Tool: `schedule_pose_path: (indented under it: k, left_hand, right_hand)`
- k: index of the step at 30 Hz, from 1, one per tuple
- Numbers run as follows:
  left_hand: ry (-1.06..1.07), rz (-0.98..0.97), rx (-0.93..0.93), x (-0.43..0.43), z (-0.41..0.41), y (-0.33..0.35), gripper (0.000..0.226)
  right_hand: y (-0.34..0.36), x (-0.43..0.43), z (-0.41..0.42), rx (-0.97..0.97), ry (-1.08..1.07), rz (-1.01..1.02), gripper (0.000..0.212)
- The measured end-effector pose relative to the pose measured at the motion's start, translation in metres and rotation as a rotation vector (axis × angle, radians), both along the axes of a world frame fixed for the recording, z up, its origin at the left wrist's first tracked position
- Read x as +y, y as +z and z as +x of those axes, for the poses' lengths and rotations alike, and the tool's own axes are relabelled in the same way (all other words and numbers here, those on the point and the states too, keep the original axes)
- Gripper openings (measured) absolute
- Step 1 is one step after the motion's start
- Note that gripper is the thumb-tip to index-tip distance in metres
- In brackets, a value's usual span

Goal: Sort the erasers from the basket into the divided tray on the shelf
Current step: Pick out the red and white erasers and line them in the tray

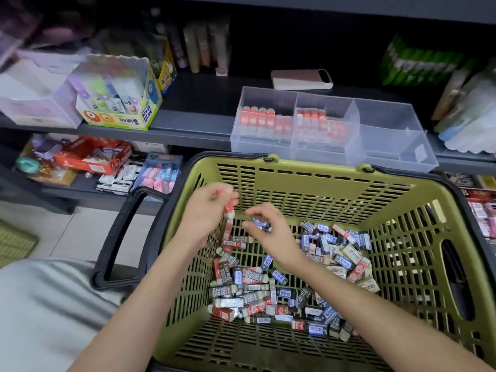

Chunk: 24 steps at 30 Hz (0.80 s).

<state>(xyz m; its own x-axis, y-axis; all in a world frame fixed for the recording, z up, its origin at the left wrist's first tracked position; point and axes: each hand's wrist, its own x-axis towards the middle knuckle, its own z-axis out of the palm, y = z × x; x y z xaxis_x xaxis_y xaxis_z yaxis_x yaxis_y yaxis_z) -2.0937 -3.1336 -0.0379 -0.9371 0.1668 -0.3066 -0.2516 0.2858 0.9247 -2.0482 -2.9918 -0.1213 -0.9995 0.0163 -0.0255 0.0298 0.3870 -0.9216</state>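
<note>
A green basket [316, 183] with black handles holds several loose erasers [268, 280] in red, blue and black sleeves. Over its left side my left hand [206, 213] grips red-sleeved erasers [229, 208]. Just right of it my right hand [268, 232] pinches a blue-sleeved eraser [259, 224] above the pile. On the shelf behind the basket stands a clear divided tray [332, 157]. Its left two compartments hold rows of red erasers [264, 122]; the right compartments hold nothing that I can see.
A pink phone [302, 79] lies on the shelf behind the tray. A yellow glue box [120, 103] and a lilac bin [37, 98] stand to the left, packets on the right. A lower shelf [88, 170] carries more stationery. My grey-clad knee [48, 304] is at lower left.
</note>
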Motion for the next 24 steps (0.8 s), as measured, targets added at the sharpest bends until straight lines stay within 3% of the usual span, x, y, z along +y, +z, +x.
schedule_pose_path:
  k: [5,8,10,12,15,16,18,21,24]
  left_hand:
    - [0.119,0.339,-0.106,-0.014,-0.009,0.012,0.023]
    - [0.088,0.371,-0.150,-0.014,-0.009,0.008,0.022]
    - [0.086,0.302,-0.166,-0.013,-0.009,0.005,0.016]
    - [0.066,0.135,-0.122,-0.012,-0.009,0.001,0.008]
    - [-0.036,-0.210,0.014,-0.011,-0.006,-0.006,0.036]
    - [-0.056,-0.243,0.045,-0.010,-0.005,-0.007,0.044]
    - [-0.106,-0.168,0.017,-0.011,-0.006,-0.004,0.049]
    - [-0.135,0.057,-0.100,-0.011,-0.008,0.000,0.029]
    - [-0.013,0.037,0.079,-0.007,-0.007,-0.002,0.004]
  right_hand:
    - [-0.055,-0.022,-0.009,-0.186,0.289,0.580,0.033]
    - [-0.070,-0.030,-0.016,-0.145,0.344,0.780,0.027]
    - [-0.070,-0.033,-0.017,-0.144,0.332,0.773,0.023]
    - [-0.056,-0.031,-0.015,-0.218,0.200,0.465,0.019]
    - [-0.012,-0.023,-0.013,-0.360,0.011,-0.398,0.012]
    - [0.003,-0.018,-0.012,-0.362,0.019,-0.595,0.012]
    - [0.028,-0.014,-0.013,-0.301,0.089,-0.777,0.014]
    - [0.046,-0.015,-0.015,-0.247,0.149,-0.870,0.022]
    - [0.036,-0.011,-0.023,-0.318,0.179,-1.096,0.027]
